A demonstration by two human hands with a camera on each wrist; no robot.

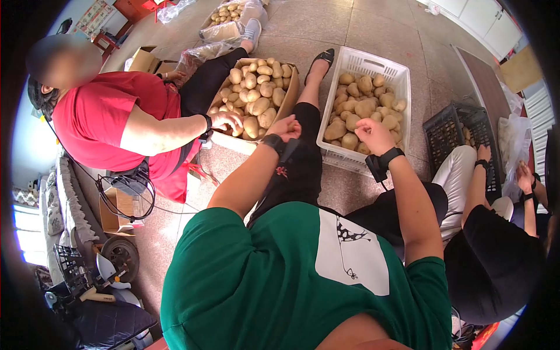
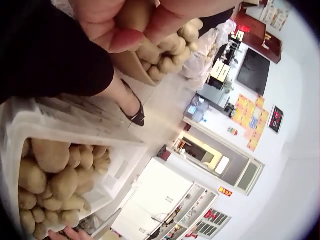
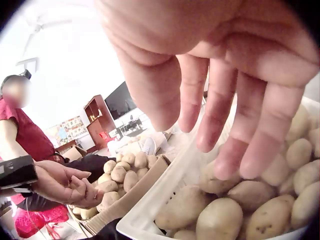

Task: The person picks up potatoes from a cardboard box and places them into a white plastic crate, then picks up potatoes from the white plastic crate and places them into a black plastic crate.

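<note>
While the right grip point(image 1: 376, 137) hangs loosely uncurled over potatoes point(image 1: 365, 107), whether the left grip point(image 1: 284, 128) holds anything is unclear.

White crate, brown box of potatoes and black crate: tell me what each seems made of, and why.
White crate: likely moulded plastic with a slight sheen; its slotted walls and smooth, rounded rim suggest so.
Brown box: apparently cardboard, matt, judging by its flat, thin tan walls.
Black crate: probably plastic, given its openwork walls; its finish is too dark to tell.
</note>
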